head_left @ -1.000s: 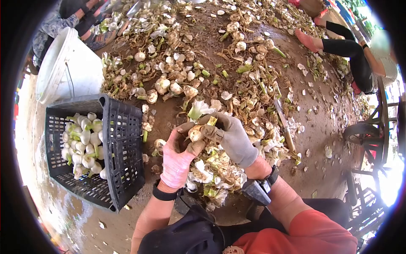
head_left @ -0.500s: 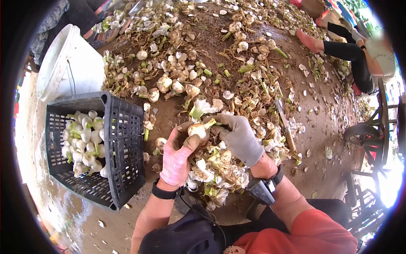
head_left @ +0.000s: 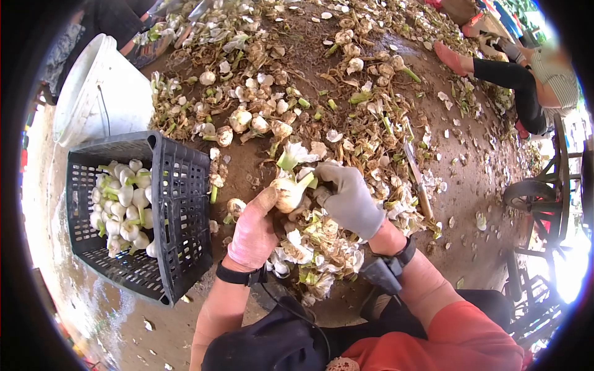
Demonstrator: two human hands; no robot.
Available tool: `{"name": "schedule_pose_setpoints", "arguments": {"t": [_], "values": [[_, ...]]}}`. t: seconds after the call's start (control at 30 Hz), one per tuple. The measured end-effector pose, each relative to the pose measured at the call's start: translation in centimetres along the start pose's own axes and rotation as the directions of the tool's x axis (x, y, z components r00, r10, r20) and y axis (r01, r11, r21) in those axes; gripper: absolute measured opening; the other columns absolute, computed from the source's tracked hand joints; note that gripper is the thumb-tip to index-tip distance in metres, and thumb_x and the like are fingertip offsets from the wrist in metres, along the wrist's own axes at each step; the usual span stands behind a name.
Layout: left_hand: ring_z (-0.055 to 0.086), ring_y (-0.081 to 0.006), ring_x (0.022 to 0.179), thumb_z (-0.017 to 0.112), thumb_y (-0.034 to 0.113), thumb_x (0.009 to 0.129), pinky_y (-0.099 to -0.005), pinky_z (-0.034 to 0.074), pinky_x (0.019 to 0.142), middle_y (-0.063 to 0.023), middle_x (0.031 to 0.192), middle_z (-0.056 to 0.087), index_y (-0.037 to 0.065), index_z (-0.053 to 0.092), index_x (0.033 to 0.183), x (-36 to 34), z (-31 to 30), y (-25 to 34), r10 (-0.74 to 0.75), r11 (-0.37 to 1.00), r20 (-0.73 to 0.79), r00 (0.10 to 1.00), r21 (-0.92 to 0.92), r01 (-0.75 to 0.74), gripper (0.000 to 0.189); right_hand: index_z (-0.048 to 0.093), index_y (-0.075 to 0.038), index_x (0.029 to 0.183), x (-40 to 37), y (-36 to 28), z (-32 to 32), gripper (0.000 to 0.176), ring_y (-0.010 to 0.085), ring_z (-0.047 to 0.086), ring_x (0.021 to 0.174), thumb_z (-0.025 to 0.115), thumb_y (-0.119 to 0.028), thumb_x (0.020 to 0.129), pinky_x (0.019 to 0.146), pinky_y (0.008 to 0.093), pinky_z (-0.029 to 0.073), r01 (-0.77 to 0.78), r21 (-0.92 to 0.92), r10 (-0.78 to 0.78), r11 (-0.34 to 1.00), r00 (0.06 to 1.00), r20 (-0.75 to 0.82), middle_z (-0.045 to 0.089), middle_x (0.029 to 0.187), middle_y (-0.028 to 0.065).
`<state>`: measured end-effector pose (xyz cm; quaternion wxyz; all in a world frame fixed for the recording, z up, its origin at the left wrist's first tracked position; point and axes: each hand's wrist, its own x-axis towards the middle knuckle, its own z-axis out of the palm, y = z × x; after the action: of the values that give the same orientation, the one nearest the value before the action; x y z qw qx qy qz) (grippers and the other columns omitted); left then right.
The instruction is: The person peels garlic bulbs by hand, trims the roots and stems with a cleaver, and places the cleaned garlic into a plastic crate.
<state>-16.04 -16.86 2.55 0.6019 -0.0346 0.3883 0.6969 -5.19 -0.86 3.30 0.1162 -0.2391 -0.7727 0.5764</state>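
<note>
My left hand (head_left: 257, 226), in a pinkish glove, grips a garlic bulb (head_left: 288, 195) from its left side, the thumb lying on the pale skin. The bulb's short green stem (head_left: 305, 180) points up and right. At that stem my right hand (head_left: 351, 201), in a grey glove, has its fingers curled and closed on the outer layer; the fingertips are partly hidden. Beneath both hands lies a heap of garlic peelings (head_left: 318, 253). A knife (head_left: 416, 176) with a wooden handle rests on the ground to the right of my right hand.
At left stands a black plastic crate (head_left: 185, 216) holding several peeled garlic bulbs (head_left: 127, 204). Behind it is a white bucket (head_left: 124, 93). Unpeeled bulbs (head_left: 241, 120) and husks cover the ground ahead. Another person (head_left: 523, 80) sits far right, near a wheeled cart (head_left: 535, 195).
My left hand has turned and shifted slightly down, showing more of the bulb. The right hand stays by the stem, its fingers more curled. The person at far right has moved their hands.
</note>
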Motion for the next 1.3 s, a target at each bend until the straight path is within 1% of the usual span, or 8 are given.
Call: {"name": "schedule_pose_setpoints", "arguments": {"t": [0.2, 0.37, 0.47, 0.53, 0.67, 0.97, 1.07, 1.3], "values": [[0.058, -0.0141, 0.08, 0.056, 0.051, 0.092, -0.0296, 0.05, 0.068, -0.0027, 0.096, 0.065, 0.009, 0.06, 0.118, 0.4, 0.4, 0.1, -0.047, 0.993, 0.024, 0.999, -0.11, 0.049, 0.05, 0.066, 0.004, 0.097, -0.2, -0.4, 0.9, 0.018, 0.0248, 0.065, 0.084, 0.06, 0.006, 0.081, 0.074, 0.0332, 0.049, 0.045, -0.09, -0.054, 0.995, 0.993, -0.105, 0.066, 0.092, 0.0167], [0.06, -0.0161, 0.081, 0.051, 0.057, 0.093, -0.0308, 0.052, 0.072, -0.0031, 0.096, 0.064, 0.008, 0.059, 0.118, 0.6, 0.4, 0.3, -0.021, 1.0, -0.038, 0.999, -0.022, 0.02, 0.056, 0.066, 0.003, 0.098, -0.3, 1.8, 1.3, 0.011, 0.0116, 0.059, 0.078, 0.062, -0.004, 0.09, 0.071, 0.0302, 0.049, -0.101, 0.394, 0.067, 0.913, 0.993, 0.1, 0.066, 0.084, 0.0112], [0.061, -0.0165, 0.09, 0.065, 0.046, 0.09, -0.0323, 0.054, 0.08, -0.0044, 0.1, 0.063, 0.006, 0.056, 0.123, 0.6, 0.6, -0.3, 0.011, 0.995, -0.089, 0.996, 0.103, -0.002, 0.053, 0.067, 0.004, 0.099, -0.3, 0.1, -0.1, 0.015, 0.0064, 0.059, 0.081, 0.066, -0.007, 0.09, 0.073, 0.0265, 0.049, -0.068, 0.084, 0.064, 0.994, 0.997, 0.051, 0.068, 0.087, 0.0034], [0.061, -0.0156, 0.096, 0.079, 0.024, 0.08, -0.032, 0.053, 0.086, -0.0054, 0.104, 0.062, 0.003, 0.052, 0.125, 1.1, 1.4, -1.4, 0.467, 0.848, 0.039, 0.883, 0.265, -0.46, 0.057, 0.067, 0.003, 0.099, -0.3, 0.7, 0.2, 0.015, 0.0062, 0.058, 0.08, 0.067, -0.006, 0.089, 0.071, 0.0262, 0.048, -0.05, 0.105, 0.049, 0.993, 0.999, 0.012, 0.068, 0.085, 0.0034], [0.059, -0.014, 0.099, 0.081, 0.007, 0.074, -0.0295, 0.051, 0.088, -0.0064, 0.107, 0.062, 0.001, 0.05, 0.125, 0.7, 1.1, -1.3, 0.555, 0.609, 0.023, 0.832, 0.67, -0.424, 0.06, 0.067, 0.002, 0.099, -0.5, 0.1, 0.1, 0.013, 0.0069, 0.058, 0.078, 0.066, -0.002, 0.087, 0.07, 0.0276, 0.048, -0.145, 0.192, 0.134, 0.971, 0.988, 0.071, 0.068, 0.082, 0.0051], [0.062, -0.0221, 0.106, 0.071, 0.006, 0.082, -0.0367, 0.056, 0.089, -0.0109, 0.121, 0.058, -0.002, 0.043, 0.136, -0.8, 2.0, -0.6, 0.231, 0.945, 0.035, 0.972, 0.231, -0.232, 0.061, 0.066, -0.002, 0.091, 2.0, 5.2, -0.7, 0.012, 0.032, 0.062, 0.076, 0.059, -0.002, 0.082, 0.067, 0.0398, 0.049, -0.073, -0.379, -0.066, 0.923, 0.937, -0.342, 0.063, 0.086, 0.017], [0.061, -0.0209, 0.107, 0.073, 0.009, 0.082, -0.0365, 0.056, 0.09, -0.0106, 0.12, 0.058, -0.002, 0.042, 0.137, -0.9, 1.8, -0.4, 0.201, 0.949, 0.052, 0.978, 0.237, -0.207, 0.064, 0.07, -0.008, 0.104, 1.9, 5.8, -2.2, 0.028, 0.0308, 0.065, 0.088, 0.062, 0.001, 0.079, 0.08, 0.036, 0.052, 0.236, -0.402, -0.311, 0.885, 0.941, -0.132, 0.063, 0.103, 0.0135], [0.059, -0.0168, 0.108, 0.077, 0.017, 0.08, -0.0322, 0.048, 0.094, -0.0102, 0.121, 0.061, -0.002, 0.046, 0.136, -1.0, 1.5, 0.4, 0.229, 0.763, 0.034, 0.973, 0.615, -0.201, 0.067, 0.072, -0.005, 0.097, 0.5, -1.6, -2.6, 0.015, 0.0219, 0.068, 0.083, 0.072, -0.009, 0.082, 0.076, 0.0318, 0.053, 0.125, 0.009, -0.125, 0.992, 0.986, 0.112, 0.07, 0.088, 0.0129]]}}
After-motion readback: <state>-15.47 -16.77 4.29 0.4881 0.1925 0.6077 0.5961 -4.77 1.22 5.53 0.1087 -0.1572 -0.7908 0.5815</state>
